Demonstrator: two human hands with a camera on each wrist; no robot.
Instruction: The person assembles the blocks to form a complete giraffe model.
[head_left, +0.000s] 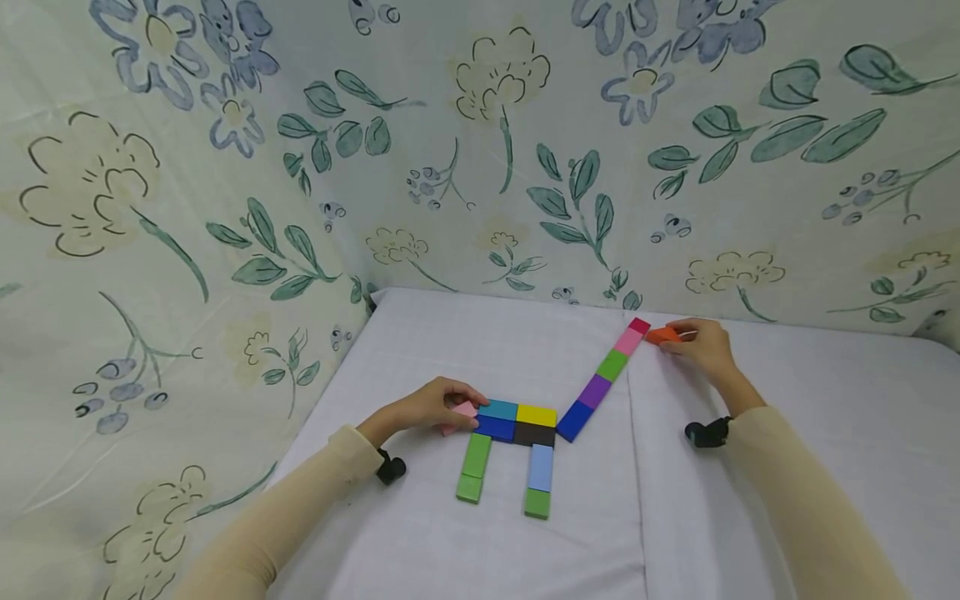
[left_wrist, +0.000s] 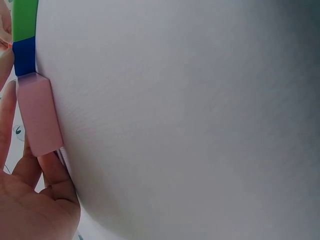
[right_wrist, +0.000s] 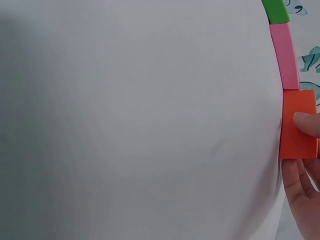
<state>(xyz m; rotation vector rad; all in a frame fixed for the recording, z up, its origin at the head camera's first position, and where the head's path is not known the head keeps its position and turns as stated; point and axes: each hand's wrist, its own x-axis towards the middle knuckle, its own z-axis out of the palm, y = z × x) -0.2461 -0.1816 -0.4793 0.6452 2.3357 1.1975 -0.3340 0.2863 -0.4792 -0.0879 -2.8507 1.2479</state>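
Note:
My left hand [head_left: 433, 406] holds a pink block [left_wrist: 39, 115] against the left end of a flat figure of coloured blocks. Its fingertips reach to the teal block [head_left: 498, 409] and the blue block [head_left: 495, 428] beside it. Over at the upper right, my right hand [head_left: 703, 346] pinches an orange block [right_wrist: 299, 137], thumb on its face and fingers beneath. That block sits at the top of a slanted row, against the crimson block [head_left: 639, 326] and near the pink block [head_left: 628, 340] below it. The left hand's fingers partly hide its block in the head view.
A yellow block [head_left: 536, 415] and a dark brown block [head_left: 534, 433] complete the middle rectangle. Below hang two strips, one with green blocks [head_left: 476, 456], one topped by a light blue block [head_left: 540, 467]. White cloth [head_left: 420, 333] covers the table; a floral curtain [head_left: 480, 167] stands behind.

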